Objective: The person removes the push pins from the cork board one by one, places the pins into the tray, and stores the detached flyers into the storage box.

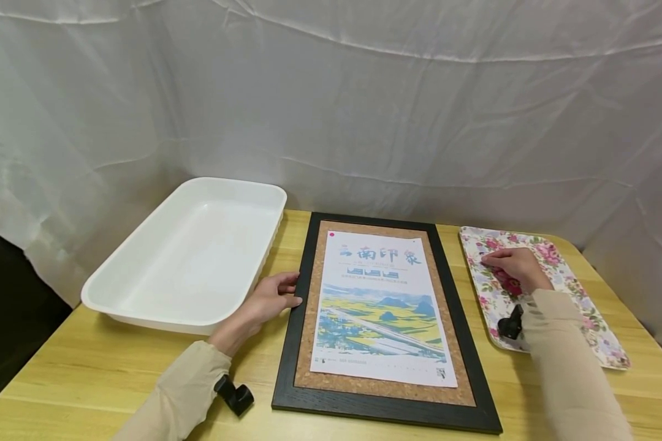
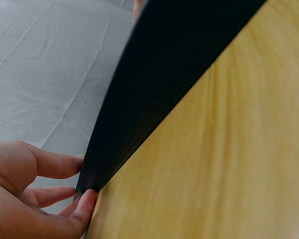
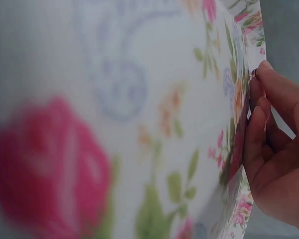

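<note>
A rectangular cork board in a wide black frame point(image 1: 386, 409) lies on the yellow wood-grain table point(image 1: 88, 380), and a white printed poster with a blue-and-yellow landscape point(image 1: 386, 318) rests flat on its cork. A small round pink pin point(image 1: 332, 234) marks the poster's top left corner; a dark speck at the top right is too small to identify, and no fastener can be made out at the lower corners. Left of the board sits a deep white plastic tub point(image 1: 182, 263). The left hand point(image 1: 267, 300) reaches to the board's left edge, fingers parted and tips touching the frame, more a steadying touch than a grasp. Right of the board, over a white rectangular tray with pink flowers point(image 1: 563, 275), the right hand point(image 1: 521, 266) has its fingertips drawn narrow, seemingly pinching a small dark round piece point(image 3: 254, 73) at the tray's surface. The step in hand looks like picking up a fastener for the poster. The next move probably calls for lifting that piece securely and carrying it leftward to the board, which should be kept from sliding.
</note>
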`<action>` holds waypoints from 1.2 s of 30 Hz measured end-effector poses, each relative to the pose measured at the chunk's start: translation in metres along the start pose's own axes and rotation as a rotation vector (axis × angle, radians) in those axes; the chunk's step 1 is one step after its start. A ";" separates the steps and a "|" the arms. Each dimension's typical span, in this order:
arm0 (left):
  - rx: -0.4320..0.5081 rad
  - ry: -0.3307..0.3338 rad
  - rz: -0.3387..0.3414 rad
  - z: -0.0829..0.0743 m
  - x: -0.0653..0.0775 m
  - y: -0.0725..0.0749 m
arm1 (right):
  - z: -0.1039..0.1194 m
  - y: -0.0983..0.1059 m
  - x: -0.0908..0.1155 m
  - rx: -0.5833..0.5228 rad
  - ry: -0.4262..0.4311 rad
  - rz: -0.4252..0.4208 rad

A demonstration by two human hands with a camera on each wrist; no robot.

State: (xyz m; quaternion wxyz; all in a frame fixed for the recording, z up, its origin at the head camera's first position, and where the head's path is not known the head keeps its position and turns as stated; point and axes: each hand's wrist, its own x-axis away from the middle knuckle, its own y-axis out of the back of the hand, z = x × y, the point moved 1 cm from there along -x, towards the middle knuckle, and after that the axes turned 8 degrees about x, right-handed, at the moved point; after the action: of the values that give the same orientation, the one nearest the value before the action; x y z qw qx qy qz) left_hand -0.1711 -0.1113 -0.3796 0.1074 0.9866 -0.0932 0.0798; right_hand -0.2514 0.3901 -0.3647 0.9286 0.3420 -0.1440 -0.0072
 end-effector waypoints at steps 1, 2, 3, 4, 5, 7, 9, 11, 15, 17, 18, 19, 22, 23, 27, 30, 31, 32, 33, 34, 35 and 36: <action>-0.001 0.000 -0.001 0.000 0.000 0.000 | 0.000 0.000 0.000 -0.001 0.005 -0.007; -0.002 -0.001 0.000 0.000 0.000 0.000 | 0.000 -0.001 0.000 0.004 0.011 -0.015; -0.002 0.000 -0.001 0.000 0.000 0.000 | 0.000 -0.001 0.000 0.002 0.014 -0.022; -0.002 0.000 -0.001 0.000 0.000 0.000 | 0.000 -0.002 -0.001 0.008 0.020 -0.031; -0.003 -0.001 -0.001 -0.001 0.001 0.000 | 0.000 -0.002 -0.001 0.011 0.021 -0.038; -0.005 -0.001 -0.001 -0.001 0.001 0.000 | -0.001 -0.003 -0.002 0.020 0.023 -0.051; -0.004 0.001 -0.002 -0.001 0.001 0.000 | -0.001 -0.004 -0.002 0.031 0.027 -0.060; -0.006 0.001 -0.002 -0.002 0.001 0.000 | -0.002 -0.004 -0.003 0.041 0.032 -0.066; -0.005 0.005 -0.003 -0.001 0.001 0.000 | -0.002 -0.005 -0.002 0.042 0.030 -0.063; -0.006 0.003 -0.001 -0.001 0.001 0.000 | -0.002 -0.005 -0.002 0.041 0.026 -0.060; -0.005 0.005 -0.001 -0.001 0.001 0.000 | -0.002 -0.005 -0.002 0.042 0.025 -0.059; -0.005 0.005 -0.001 -0.002 0.001 0.000 | -0.002 -0.005 -0.002 0.045 0.026 -0.059; -0.004 0.005 -0.001 -0.002 0.001 -0.001 | -0.002 -0.006 -0.002 0.054 0.031 -0.062; -0.004 0.004 -0.001 -0.002 0.001 -0.001 | -0.002 -0.006 -0.002 0.057 0.034 -0.062; -0.005 0.006 -0.003 -0.002 0.001 -0.001 | -0.002 -0.006 -0.001 0.062 0.040 -0.066; -0.007 0.010 -0.003 -0.002 0.001 -0.001 | -0.001 -0.005 0.000 0.058 0.041 -0.063; -0.007 0.012 -0.004 -0.002 0.001 -0.001 | -0.001 -0.004 0.001 0.053 0.038 -0.060; -0.007 0.013 -0.004 -0.002 0.001 -0.001 | -0.001 -0.004 0.001 0.044 0.037 -0.057; -0.007 0.013 -0.003 -0.002 0.000 -0.001 | -0.001 -0.003 0.002 0.032 0.033 -0.052; -0.008 0.012 -0.002 -0.002 0.000 -0.001 | -0.001 -0.003 0.003 0.019 0.030 -0.046; -0.006 0.012 -0.003 -0.002 0.000 -0.001 | -0.001 -0.002 0.003 0.004 0.025 -0.040; -0.007 0.011 -0.003 -0.002 0.000 -0.001 | -0.002 -0.001 0.003 -0.012 0.020 -0.033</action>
State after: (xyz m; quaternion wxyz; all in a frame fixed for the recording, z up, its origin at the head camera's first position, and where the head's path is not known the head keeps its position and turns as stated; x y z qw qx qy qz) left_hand -0.1713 -0.1103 -0.3780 0.1115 0.9859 -0.0916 0.0848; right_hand -0.2479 0.3900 -0.3657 0.9317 0.3389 -0.1289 -0.0199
